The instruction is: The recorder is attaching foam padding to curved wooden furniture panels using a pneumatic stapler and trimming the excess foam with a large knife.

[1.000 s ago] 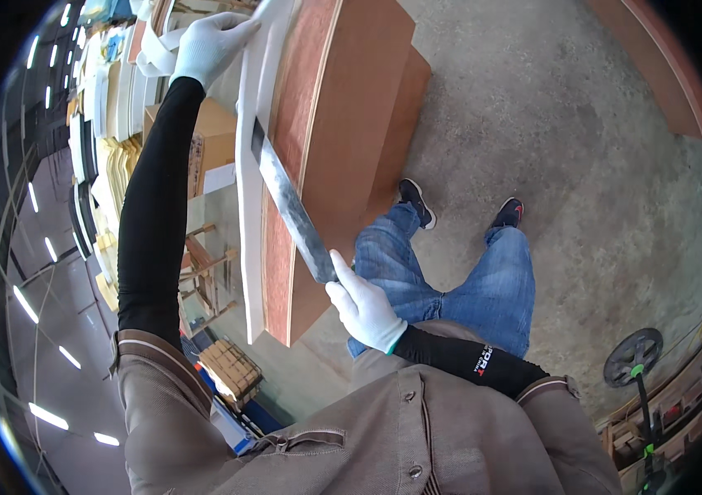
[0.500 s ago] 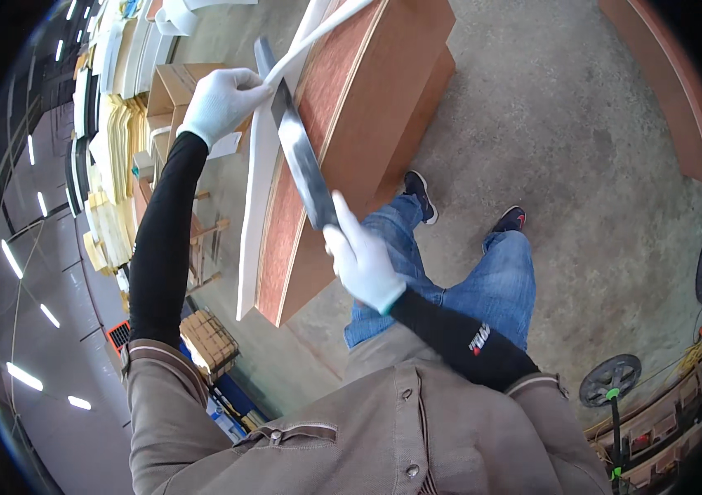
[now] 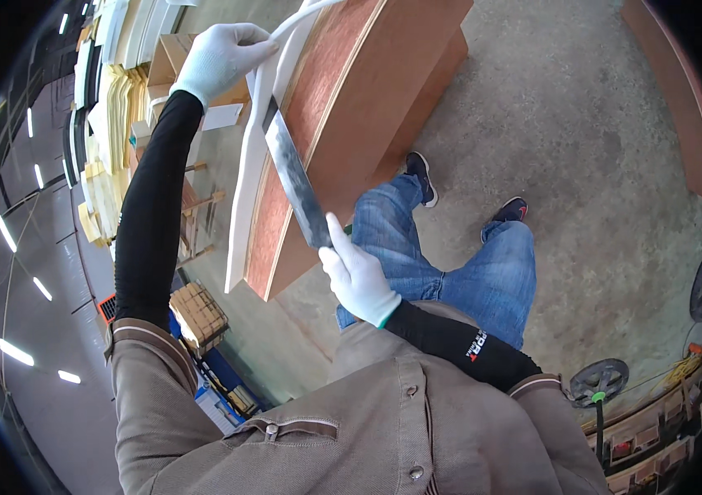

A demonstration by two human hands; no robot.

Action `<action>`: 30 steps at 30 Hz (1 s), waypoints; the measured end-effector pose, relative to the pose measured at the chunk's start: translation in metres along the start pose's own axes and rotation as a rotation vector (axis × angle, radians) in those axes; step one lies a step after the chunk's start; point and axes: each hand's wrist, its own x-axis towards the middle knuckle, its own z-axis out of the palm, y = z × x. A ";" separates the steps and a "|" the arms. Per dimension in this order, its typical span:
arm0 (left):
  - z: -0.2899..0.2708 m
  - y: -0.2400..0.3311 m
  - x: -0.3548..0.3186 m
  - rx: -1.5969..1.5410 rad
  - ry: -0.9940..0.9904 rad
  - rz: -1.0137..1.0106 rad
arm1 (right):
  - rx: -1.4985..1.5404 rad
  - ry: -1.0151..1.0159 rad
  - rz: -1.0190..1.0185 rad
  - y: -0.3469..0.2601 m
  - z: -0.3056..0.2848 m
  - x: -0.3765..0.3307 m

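My left hand (image 3: 223, 62), in a white glove, pinches a thin white foam strip (image 3: 306, 13) near the far end of the work. My gloved right hand (image 3: 359, 276) grips a long knife with a wide steel blade (image 3: 297, 183); its handle is hidden in the fist. The blade lies slantwise across a reddish plywood panel (image 3: 318, 99), its far end at the white foam layer (image 3: 245, 198) along the panel's left edge. The strip rises from that layer up to my left fingers.
A brown wooden box structure (image 3: 367, 107) carries the panel in front of my legs. Stacked foam sheets (image 3: 108, 124) and a cardboard box (image 3: 171, 62) stand at the left. Another brown panel (image 3: 685, 99) is at the far right. Black wheels (image 3: 600, 382) stand at the lower right.
The knife has been drawn back toward me, so its far end no longer sticks out past the foam. My left hand has moved farther away, still pinching the strip. The view has shifted slightly.
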 end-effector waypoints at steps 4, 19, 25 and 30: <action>-0.002 0.000 -0.009 0.006 0.043 0.044 | 0.039 -0.075 0.095 -0.001 -0.009 -0.017; 0.021 -0.017 -0.103 -0.103 -0.103 -0.273 | 0.120 -0.045 0.006 0.002 0.003 0.037; 0.023 -0.021 -0.101 -0.084 -0.065 -0.216 | 0.123 -0.029 0.014 -0.001 0.012 0.063; 0.024 -0.022 -0.106 -0.045 -0.070 -0.244 | 0.061 -0.133 0.061 0.000 0.000 0.015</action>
